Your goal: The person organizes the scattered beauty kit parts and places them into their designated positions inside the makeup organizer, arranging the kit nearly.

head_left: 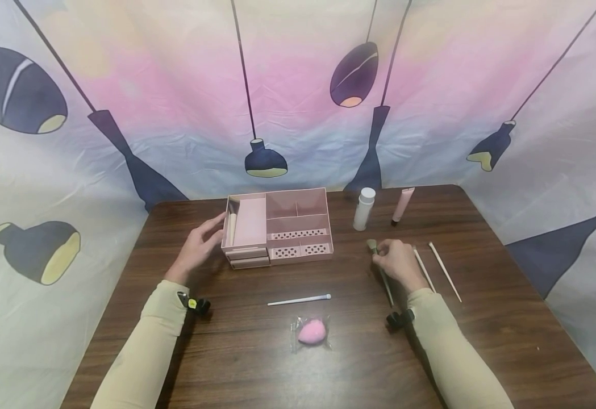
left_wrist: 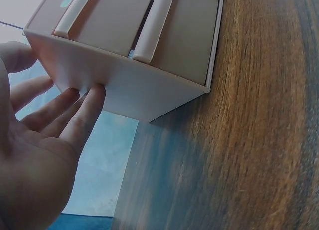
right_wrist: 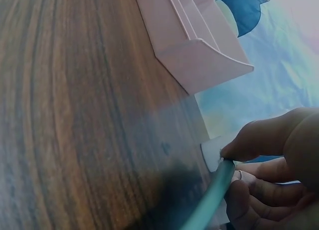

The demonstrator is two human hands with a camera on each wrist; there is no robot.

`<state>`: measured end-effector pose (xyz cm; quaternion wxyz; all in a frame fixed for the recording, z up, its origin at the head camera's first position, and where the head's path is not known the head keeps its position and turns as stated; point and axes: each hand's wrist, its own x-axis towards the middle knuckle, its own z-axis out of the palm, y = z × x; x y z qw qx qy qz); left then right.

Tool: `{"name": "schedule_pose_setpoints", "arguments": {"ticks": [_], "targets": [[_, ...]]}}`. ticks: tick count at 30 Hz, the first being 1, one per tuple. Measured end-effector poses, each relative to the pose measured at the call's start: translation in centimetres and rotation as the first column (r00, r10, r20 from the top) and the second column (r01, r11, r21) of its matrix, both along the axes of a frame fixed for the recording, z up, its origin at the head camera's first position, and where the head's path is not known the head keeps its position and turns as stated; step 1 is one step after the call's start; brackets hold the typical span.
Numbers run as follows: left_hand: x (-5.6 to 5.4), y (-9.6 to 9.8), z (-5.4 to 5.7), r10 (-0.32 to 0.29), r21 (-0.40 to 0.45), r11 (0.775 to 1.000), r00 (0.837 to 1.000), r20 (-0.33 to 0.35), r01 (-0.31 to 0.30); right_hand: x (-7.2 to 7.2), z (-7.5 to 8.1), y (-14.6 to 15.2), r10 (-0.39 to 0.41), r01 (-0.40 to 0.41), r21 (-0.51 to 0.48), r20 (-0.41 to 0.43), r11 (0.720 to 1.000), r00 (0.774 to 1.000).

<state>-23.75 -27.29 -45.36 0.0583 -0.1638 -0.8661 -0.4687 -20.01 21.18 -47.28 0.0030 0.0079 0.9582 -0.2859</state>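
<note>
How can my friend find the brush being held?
On the table, find the pink organizer, then look right to the right hand. It pinches the brush. Its greenish handle and wider bristle head set it apart from the pale brushes beside it.

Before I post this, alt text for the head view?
A right hand pinches a green brush at a wooden table; the left hand touches the side of a pink organizer. Nearby: white bottle, pink tube, pale brushes, wrapped sponge.

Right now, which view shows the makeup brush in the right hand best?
Head: the makeup brush shows bristles plus much of its handle, partly covered by the right hand. Right wrist: close, but only a green length of handle. Left wrist: none.
</note>
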Motion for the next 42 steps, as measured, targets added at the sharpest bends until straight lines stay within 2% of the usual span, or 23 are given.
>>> {"name": "schedule_pose_setpoints", "arguments": {"ticks": [11,20,22,28,30,38,40,42], "targets": [[0.1,0.0,-0.1,-0.01,-0.005,1.0,1.0,-0.024,0.01,-0.1,0.7,-0.4,0.0,-0.001,-0.05,-0.032,0.999,0.999],[0.1,0.0,-0.1,0.003,-0.011,1.0,1.0,-0.009,-0.003,-0.1,1.1,-0.7,-0.006,0.003,-0.058,-0.047,0.998,0.999],[0.3,0.2,0.2,0.003,-0.01,1.0,1.0,-0.003,-0.003,-0.1,1.2,-0.7,-0.008,0.005,-0.06,-0.051,0.998,0.999],[1.8,1.5,2.9,-0.012,-0.025,1.0,1.0,0.002,0.012,-0.3,1.7,-1.0,-0.007,0.004,-0.054,-0.07,0.999,0.998],[2.1,1.7,3.4,-0.012,-0.028,1.0,1.0,-0.002,0.012,-0.4,2.0,-1.1,-0.004,0.0,-0.051,-0.079,0.999,0.997],[2.2,1.7,3.4,-0.012,-0.02,1.0,1.0,0.006,0.012,-0.7,2.7,-1.8,-0.002,-0.004,-0.057,-0.108,0.998,0.994],[2.1,1.6,3.3,-0.011,-0.022,1.0,1.0,0.007,0.011,-0.8,2.9,-1.9,-0.006,0.0,-0.056,-0.109,0.998,0.994],[1.6,1.3,2.5,-0.01,-0.014,1.0,1.0,0.003,0.01,-0.8,3.1,-2.0,-0.01,0.004,-0.055,-0.112,0.998,0.994]]}}
